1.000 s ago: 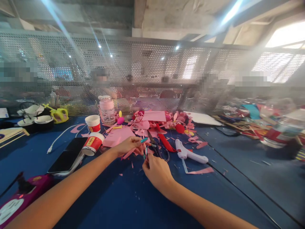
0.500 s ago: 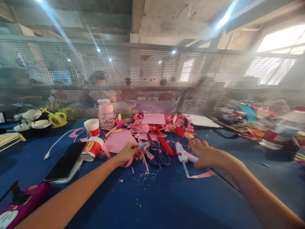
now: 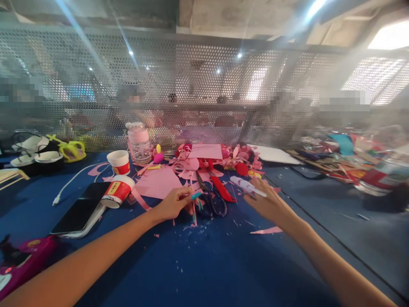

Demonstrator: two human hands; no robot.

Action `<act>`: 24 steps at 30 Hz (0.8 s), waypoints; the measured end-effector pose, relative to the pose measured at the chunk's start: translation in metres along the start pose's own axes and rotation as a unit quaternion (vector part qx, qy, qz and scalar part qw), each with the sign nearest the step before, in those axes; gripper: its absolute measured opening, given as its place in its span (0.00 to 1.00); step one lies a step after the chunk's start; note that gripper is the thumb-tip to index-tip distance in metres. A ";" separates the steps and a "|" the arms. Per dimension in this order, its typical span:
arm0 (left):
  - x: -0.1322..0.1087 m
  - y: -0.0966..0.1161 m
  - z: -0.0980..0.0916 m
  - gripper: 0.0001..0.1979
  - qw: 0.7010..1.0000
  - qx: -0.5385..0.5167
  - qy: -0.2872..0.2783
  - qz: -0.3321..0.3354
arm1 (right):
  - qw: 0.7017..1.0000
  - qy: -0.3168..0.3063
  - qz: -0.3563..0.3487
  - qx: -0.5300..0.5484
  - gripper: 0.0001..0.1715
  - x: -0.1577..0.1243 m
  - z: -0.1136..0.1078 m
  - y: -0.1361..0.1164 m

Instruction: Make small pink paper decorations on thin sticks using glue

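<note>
My left hand pinches thin pink paper strips just above the blue table, its fingers closed on them. Right beside it lie black scissors on the table. My right hand is wrapped round a white glue gun and holds it lifted off the table, nozzle pointing left toward the paper pile. A red ribbon lies between the two hands.
A heap of pink paper cut-outs sits at the back. To the left are two red-and-white paper cups, a phone, a pink-lidded jar and a white cable. A perforated metal screen borders the table's far edge; clutter crowds the right.
My right hand left the spot beside my left hand, reached right to the glue gun, closed on it and lifted it. My left hand stayed on the pink strips.
</note>
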State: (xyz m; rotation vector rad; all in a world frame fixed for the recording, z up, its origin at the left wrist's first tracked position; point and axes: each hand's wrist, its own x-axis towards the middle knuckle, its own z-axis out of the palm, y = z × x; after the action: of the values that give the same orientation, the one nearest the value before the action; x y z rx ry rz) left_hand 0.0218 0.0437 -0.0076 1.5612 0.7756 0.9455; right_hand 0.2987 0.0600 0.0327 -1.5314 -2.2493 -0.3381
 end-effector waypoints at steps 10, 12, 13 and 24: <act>-0.005 0.004 0.008 0.17 0.998 0.043 -0.051 0.012 | 0.948 0.084 -0.094 0.293 0.06 -0.015 -0.017 -0.036; -0.006 0.004 0.008 0.16 0.997 0.044 -0.070 0.009 | 0.935 0.051 -0.112 0.332 0.08 -0.019 -0.020 -0.048; -0.006 0.003 0.008 0.16 0.996 0.042 -0.075 0.008 | 0.932 0.040 -0.118 0.339 0.08 -0.020 -0.021 -0.053; -0.005 0.001 0.008 0.14 0.995 0.033 -0.085 0.031 | 0.928 0.035 -0.147 0.341 0.06 -0.019 -0.017 -0.063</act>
State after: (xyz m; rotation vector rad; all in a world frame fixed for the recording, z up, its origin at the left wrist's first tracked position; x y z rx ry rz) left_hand 0.0268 0.0352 -0.0076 1.7075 0.6476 0.8259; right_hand 0.2493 0.0138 0.0404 -0.8111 -2.1965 0.2919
